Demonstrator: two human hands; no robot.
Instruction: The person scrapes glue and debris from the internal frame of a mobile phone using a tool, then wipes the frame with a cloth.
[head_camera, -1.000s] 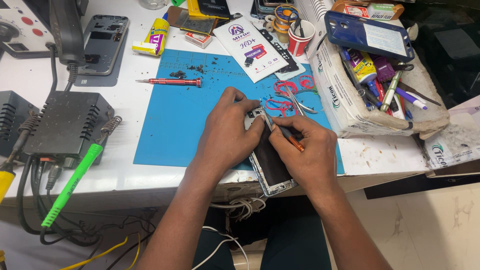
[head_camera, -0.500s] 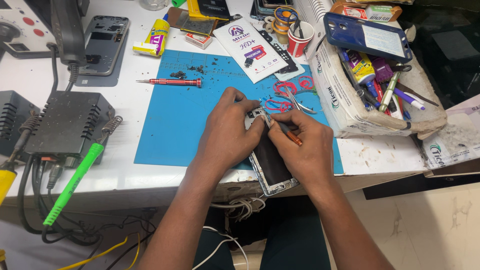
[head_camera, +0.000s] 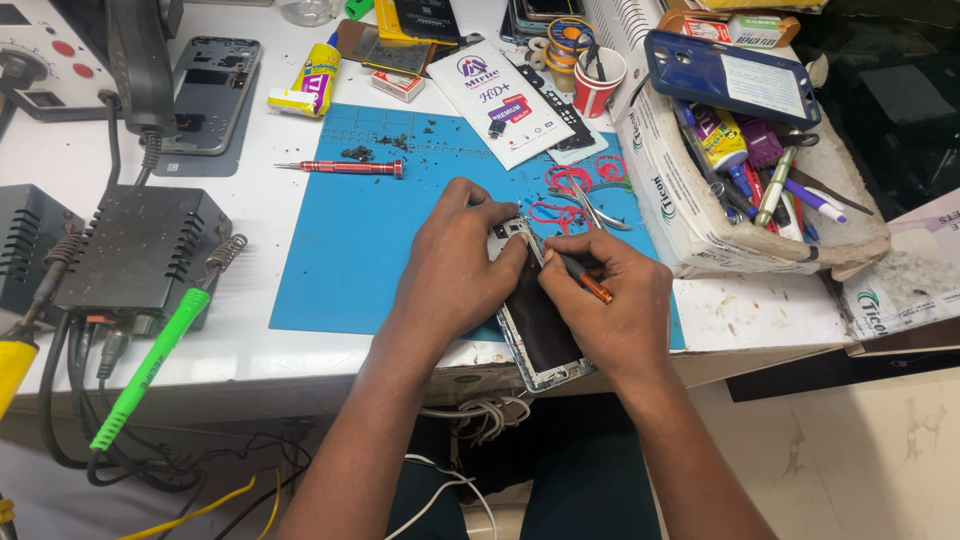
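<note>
**Opened phone steadied at the mat's edge while a small tool works its top end**

The left hand (head_camera: 455, 265) lies over the upper part of an opened phone (head_camera: 540, 330), its fingers curled close around the top corner, pinning the phone to the blue mat (head_camera: 340, 260). Held this way the phone would not slide while the other hand presses on it. The phone sits at the near edge of the mat, its lower end jutting past the edge of the white table (head_camera: 760, 310) towards the person's lap, which keeps it close under the eyes.

The right hand (head_camera: 615, 310) grips a thin tool with an orange end (head_camera: 583, 277) between thumb and fingers, closed tightly as on a pen. Its tip points up and left to the phone's top, just beside the left fingertips; the exact spot it touches is too small to make out.

Behind the hands, on the mat, lie red-handled pliers (head_camera: 580, 195) and, well apart to the left, a red screwdriver (head_camera: 340, 167) near a scatter of dark crumbs. To the right a white box (head_camera: 690, 225) holds pens and tubes within easy reach. On the left stands a black power unit (head_camera: 135, 255), with a green-handled tool (head_camera: 150, 365) hanging by its cord over the table's front.
</note>
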